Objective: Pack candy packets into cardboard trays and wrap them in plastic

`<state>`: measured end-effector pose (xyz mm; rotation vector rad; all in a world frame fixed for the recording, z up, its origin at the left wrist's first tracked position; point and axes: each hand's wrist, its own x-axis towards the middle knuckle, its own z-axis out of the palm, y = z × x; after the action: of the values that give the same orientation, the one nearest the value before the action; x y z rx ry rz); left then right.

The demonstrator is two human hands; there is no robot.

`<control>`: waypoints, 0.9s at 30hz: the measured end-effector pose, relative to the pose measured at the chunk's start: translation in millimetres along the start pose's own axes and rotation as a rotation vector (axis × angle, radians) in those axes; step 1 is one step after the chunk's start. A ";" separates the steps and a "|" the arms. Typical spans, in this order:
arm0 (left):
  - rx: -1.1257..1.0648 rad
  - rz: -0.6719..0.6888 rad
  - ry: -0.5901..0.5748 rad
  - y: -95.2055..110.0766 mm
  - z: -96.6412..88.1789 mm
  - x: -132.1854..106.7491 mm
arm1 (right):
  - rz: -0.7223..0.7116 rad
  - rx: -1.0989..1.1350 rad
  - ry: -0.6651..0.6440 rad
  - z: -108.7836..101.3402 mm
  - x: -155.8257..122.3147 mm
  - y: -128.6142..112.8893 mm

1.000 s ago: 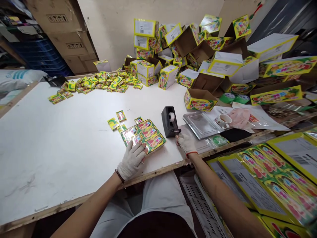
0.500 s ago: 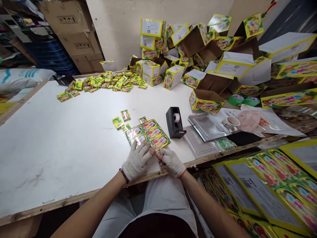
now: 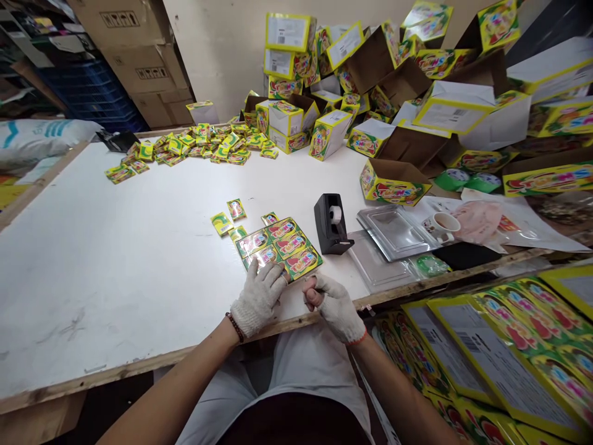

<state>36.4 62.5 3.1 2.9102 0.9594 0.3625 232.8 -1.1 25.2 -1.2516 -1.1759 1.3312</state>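
Note:
A flat wrapped pack of yellow-green sachets (image 3: 280,245) lies near the front edge of the white table (image 3: 115,247). My left hand (image 3: 258,295), in a white knit glove, rests flat on the pack's near corner with fingers spread. Just to the right, my gloved right hand (image 3: 331,300) is curled, its fingertips pinched together beside the pack's near right corner; whatever is between them is too small to name. A black tape dispenser (image 3: 330,223) stands right of the pack. Three loose sachets (image 3: 230,216) lie just behind it.
A scatter of sachets (image 3: 185,148) lies at the far left of the table. Open yellow cartons (image 3: 370,80) are piled at the back and right. Clear plastic trays (image 3: 391,228), a cup (image 3: 440,225) and a pink bag sit right of the dispenser. Printed flat boxes (image 3: 500,346) lie below right.
My right hand left the tape dispenser, came to the pack's near edge beside my left hand, then drew slightly right into a pinch. My left hand stayed on the pack.

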 end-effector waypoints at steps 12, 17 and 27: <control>-0.627 -0.303 -0.126 -1.7 -48.4 15.8 | -0.071 -0.364 0.051 9.2 12.0 5.2; -0.796 -0.444 -0.098 0.9 -47.9 22.1 | -0.089 -0.429 -0.023 17.8 17.4 2.1; -0.917 -0.518 -0.053 -1.4 -39.8 21.6 | -0.239 -0.290 0.260 14.9 12.0 17.8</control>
<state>42.9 75.6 46.0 1.7827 1.1001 0.5063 217.1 8.2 6.5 -1.3910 -1.3139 0.8165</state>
